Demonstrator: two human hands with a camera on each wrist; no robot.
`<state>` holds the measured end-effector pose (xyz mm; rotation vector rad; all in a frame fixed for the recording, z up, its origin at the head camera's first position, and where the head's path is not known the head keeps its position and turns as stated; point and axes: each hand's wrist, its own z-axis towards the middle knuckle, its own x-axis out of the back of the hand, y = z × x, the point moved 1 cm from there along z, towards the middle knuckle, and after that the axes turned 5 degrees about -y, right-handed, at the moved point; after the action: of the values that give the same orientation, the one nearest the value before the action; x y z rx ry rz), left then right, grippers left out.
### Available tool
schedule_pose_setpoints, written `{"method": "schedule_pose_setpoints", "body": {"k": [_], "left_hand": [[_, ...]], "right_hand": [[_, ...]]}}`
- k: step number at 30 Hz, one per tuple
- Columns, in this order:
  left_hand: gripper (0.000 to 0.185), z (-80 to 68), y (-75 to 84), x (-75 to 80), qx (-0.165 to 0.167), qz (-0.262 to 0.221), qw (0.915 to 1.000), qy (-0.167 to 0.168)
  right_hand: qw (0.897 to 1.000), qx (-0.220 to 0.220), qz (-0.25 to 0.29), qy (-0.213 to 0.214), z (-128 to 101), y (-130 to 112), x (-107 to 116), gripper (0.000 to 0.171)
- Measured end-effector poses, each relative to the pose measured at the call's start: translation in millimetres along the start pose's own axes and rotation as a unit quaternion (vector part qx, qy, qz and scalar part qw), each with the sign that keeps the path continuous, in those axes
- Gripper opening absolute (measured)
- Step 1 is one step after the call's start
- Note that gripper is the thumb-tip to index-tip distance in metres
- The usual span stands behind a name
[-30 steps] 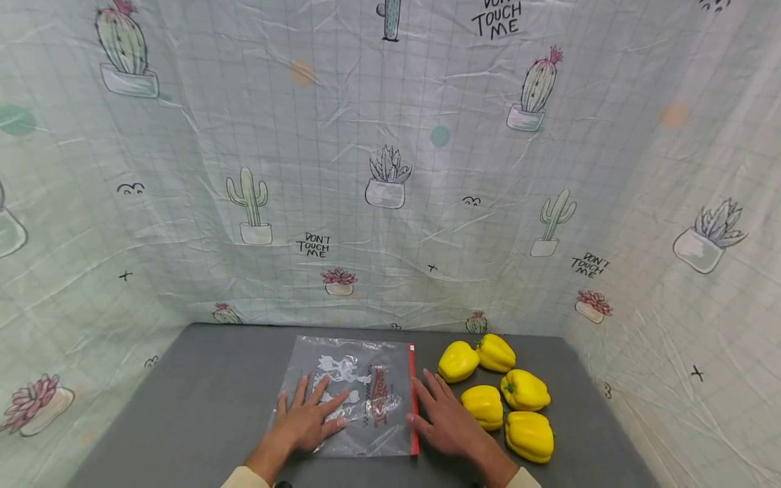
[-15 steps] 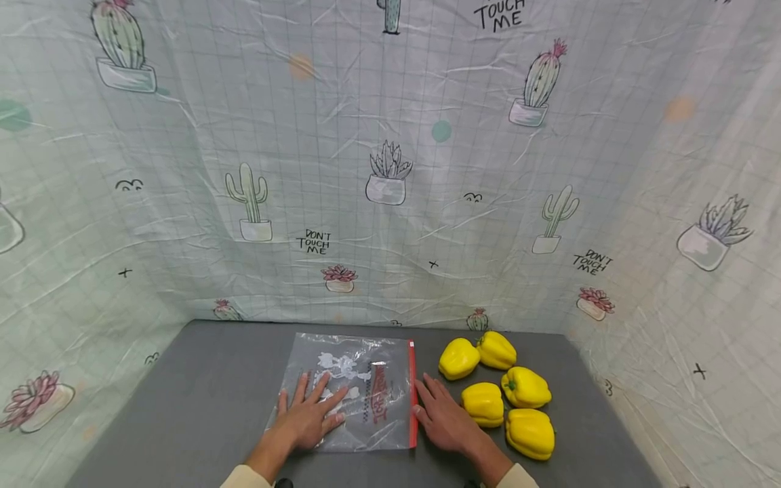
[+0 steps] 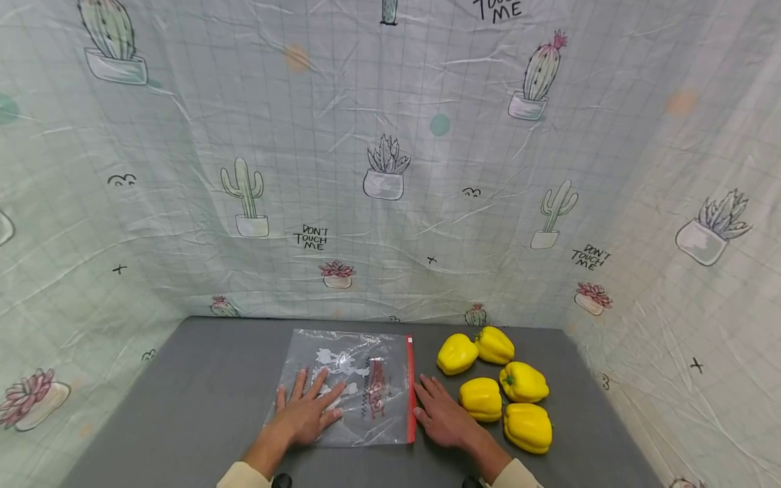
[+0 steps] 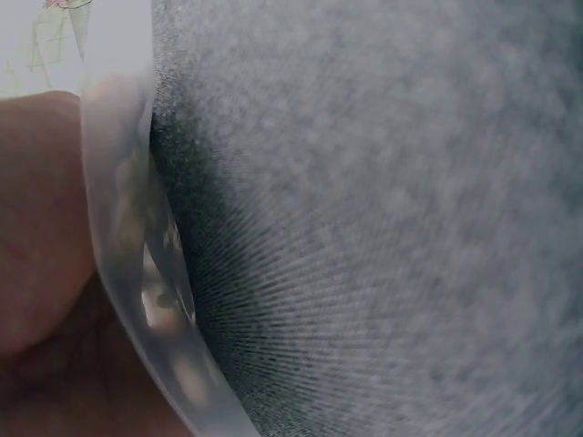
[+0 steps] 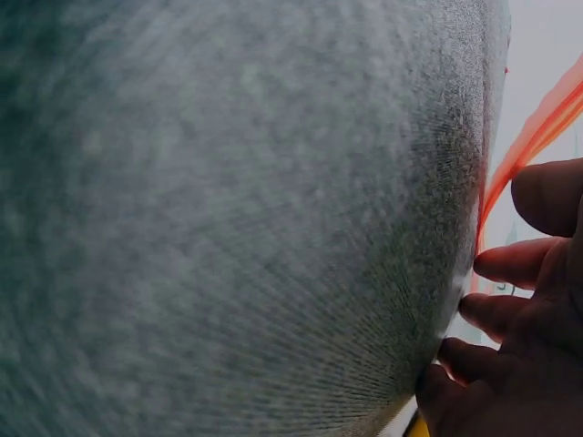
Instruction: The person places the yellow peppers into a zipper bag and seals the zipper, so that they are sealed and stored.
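A clear plastic zip bag lies flat on the grey table, with white and red printing and a red zip strip along its right edge. My left hand rests on the bag's left part, fingers spread. In the left wrist view the bag's clear edge rises beside that hand. Beside the red strip lies my right hand, fingers extended, fingertips right at the strip. The right wrist view shows the red strip close to the thumb and fingers of this hand.
Several yellow bell peppers sit on the table just right of my right hand. One of them is nearest the front. A cactus-print curtain encloses the back and both sides.
The whole scene has shifted slightly up in the head view. My right thumb has gone from over the red strip to its right edge. My left hand stays on the bag.
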<state>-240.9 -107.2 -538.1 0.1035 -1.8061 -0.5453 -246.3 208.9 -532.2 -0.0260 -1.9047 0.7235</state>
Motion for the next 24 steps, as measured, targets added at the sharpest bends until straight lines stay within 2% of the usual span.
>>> {"method": "schedule_pose_setpoints", "body": {"k": [17, 24], "left_hand": [[0.06, 0.7, -1.6, 0.5, -0.015, 0.003, 0.9999, 0.004], [0.081, 4.4, -3.2, 3.5, -0.018, 0.001, 0.9998, 0.007]], "right_hand": [[1.0, -0.01, 0.004, 0.002, 1.7, 0.3, -2.9, 0.073], [1.0, -0.008, -0.014, 0.013, 4.5, 1.7, -6.2, 0.075]]}}
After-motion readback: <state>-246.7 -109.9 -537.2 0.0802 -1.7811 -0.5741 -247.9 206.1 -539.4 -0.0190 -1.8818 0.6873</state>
